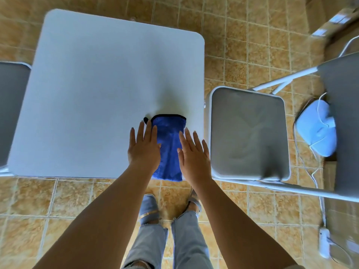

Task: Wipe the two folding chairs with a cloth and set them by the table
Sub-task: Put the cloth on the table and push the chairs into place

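Note:
A folded blue cloth [168, 146] lies on the white square table [93, 90], at its near right corner. My left hand [143, 146] hovers flat at the cloth's left edge, fingers spread, holding nothing. My right hand [193, 150] is flat at the cloth's right edge, also empty. An unfolded grey folding chair [248, 133] with a white frame stands against the table's right side. Part of a second grey chair [9, 105] shows at the table's left side.
The floor is tan tile. A pale blue appliance [318, 129] with a white cord lies behind the right chair. A white power strip [324, 241] sits on the floor at the lower right. My feet are just below the table's near edge.

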Available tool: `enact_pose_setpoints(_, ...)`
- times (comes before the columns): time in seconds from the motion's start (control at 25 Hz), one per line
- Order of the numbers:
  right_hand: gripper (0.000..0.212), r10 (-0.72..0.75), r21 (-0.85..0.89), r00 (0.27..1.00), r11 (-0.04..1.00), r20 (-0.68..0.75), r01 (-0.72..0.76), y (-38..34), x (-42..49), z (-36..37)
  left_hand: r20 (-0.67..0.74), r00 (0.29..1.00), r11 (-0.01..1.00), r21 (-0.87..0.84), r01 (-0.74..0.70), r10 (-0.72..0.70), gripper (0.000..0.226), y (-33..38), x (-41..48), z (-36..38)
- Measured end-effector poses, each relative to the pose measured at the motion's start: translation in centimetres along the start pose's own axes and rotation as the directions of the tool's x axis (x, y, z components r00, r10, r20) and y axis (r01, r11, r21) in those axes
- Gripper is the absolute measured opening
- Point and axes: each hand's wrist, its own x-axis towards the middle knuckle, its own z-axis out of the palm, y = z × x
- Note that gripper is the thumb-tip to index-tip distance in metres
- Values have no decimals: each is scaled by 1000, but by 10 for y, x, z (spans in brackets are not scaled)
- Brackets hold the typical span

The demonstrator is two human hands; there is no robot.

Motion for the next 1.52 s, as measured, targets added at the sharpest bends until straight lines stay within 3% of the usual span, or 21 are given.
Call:
enact_pose_setpoints(0.32, 65, 204, 153, 977, 969, -68, -192, 71, -61, -99, -101, 994, 985, -163, -57, 41, 64, 50, -68, -73)
enact_pose_setpoints(0.64, 53, 350, 261, 928, 915, -130, -308, 199, -146, -179, -147, 987, 886, -447, -123, 63, 63, 206, -145, -131)
enact_pose_setpoints(0.92, 55, 318, 227, 924, 936, -215, -269, 314, -174, -237, -186, 978, 791, -581, -189, 97, 64, 339, -191, -157)
enact_pose_setpoints(1.52, 56, 314, 238, 934, 933, -169, -270, 460, -99, -308, -154, 962, 742, -612, -273, 227, 77, 477, -132, -222)
